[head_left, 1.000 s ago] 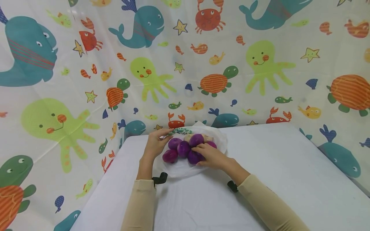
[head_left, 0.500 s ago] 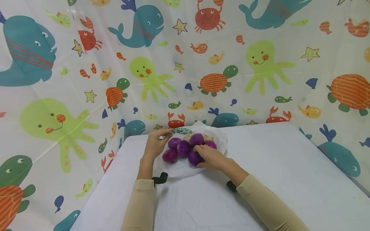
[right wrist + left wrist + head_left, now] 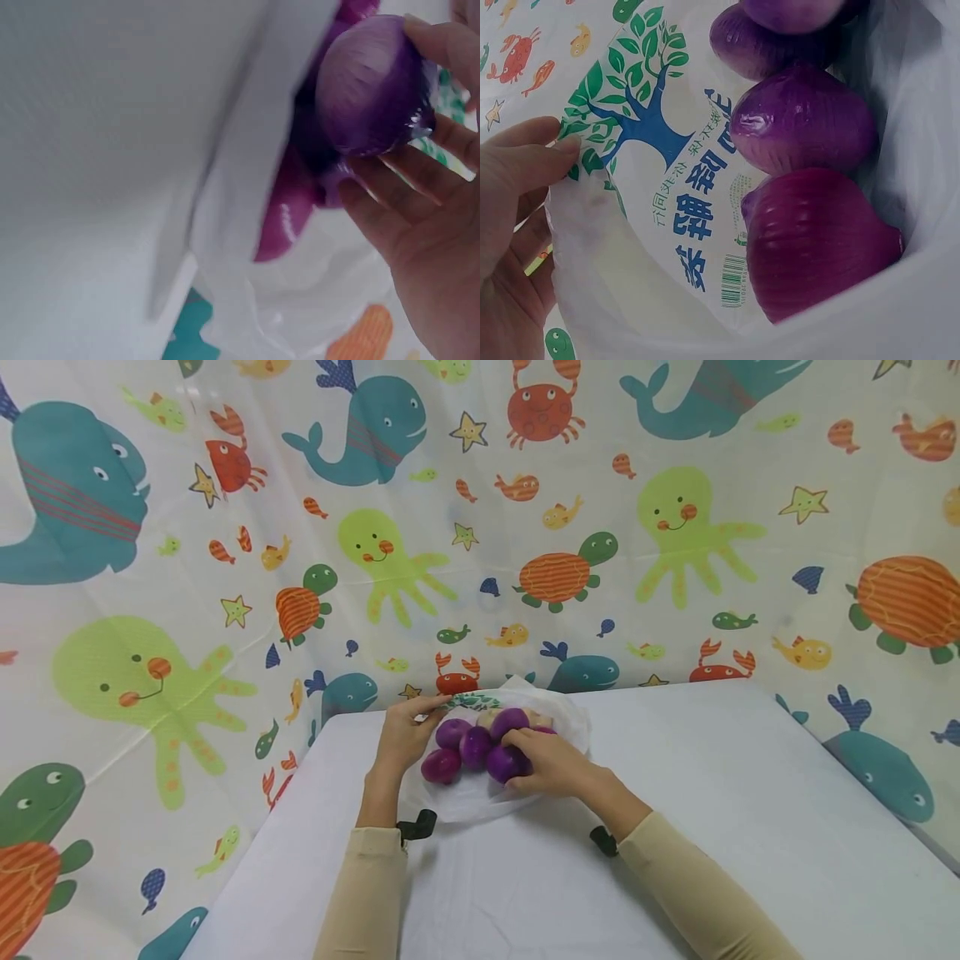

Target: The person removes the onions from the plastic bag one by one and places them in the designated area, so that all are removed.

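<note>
R hand (image 3: 551, 764) grips one purple onion (image 3: 504, 762) at the near right of the cluster, fingers curled round it w/ thumb on top; roundish, long axis can't tell. Skin glossy, deep purple. It sits in an open white plastic bag (image 3: 465, 797) on the white table (image 3: 712, 793), touching other onions (image 3: 459, 747) crowding its left & far side. L hand (image 3: 405, 735) pinches the bag's printed rim (image 3: 468, 700). Behind: sea-animal curtain (image 3: 525, 527).

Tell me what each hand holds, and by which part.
Left hand pinches the plastic bag at its printed edge; right hand grips a purple onion around its body.
</note>
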Demonstrator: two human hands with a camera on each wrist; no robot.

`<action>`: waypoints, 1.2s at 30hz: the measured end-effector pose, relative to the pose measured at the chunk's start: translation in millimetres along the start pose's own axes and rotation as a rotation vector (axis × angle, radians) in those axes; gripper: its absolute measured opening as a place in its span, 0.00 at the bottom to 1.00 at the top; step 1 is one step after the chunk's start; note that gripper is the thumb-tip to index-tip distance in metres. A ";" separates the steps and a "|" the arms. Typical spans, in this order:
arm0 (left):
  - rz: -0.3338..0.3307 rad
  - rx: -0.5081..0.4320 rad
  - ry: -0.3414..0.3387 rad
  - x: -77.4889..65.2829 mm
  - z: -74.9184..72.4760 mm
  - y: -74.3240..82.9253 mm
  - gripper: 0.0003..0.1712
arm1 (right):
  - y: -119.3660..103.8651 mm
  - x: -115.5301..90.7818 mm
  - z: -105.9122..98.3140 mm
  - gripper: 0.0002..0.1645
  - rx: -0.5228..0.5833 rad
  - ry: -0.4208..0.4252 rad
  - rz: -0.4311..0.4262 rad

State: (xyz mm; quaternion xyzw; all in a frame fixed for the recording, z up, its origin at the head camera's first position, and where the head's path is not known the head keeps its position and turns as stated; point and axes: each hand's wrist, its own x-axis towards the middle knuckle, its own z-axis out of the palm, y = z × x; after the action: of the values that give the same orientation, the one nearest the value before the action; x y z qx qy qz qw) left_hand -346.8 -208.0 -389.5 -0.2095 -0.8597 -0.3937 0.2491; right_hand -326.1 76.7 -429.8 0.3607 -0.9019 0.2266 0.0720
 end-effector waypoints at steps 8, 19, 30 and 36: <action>0.000 0.007 0.005 1.4 -0.4 -0.2 0.14 | 5.2 -4.2 -23.6 0.36 0.107 0.112 -0.006; 0.012 -0.007 0.012 -0.1 -1.0 -1.1 0.13 | 36.8 -14.1 -55.3 0.39 0.265 0.318 0.021; -0.003 -0.017 0.008 -0.6 0.2 -1.3 0.13 | 70.3 -26.0 -70.3 0.38 0.272 0.451 0.069; 0.007 -0.013 0.012 -1.0 1.1 -1.4 0.13 | 88.4 -33.9 -72.4 0.38 0.260 0.505 0.134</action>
State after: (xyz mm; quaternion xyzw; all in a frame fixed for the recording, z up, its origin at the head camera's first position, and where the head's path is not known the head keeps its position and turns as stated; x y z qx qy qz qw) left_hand -347.1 -208.2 -391.5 -0.2116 -0.8550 -0.3995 0.2543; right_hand -364.2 187.3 -407.1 0.2389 -0.8405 0.4272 0.2323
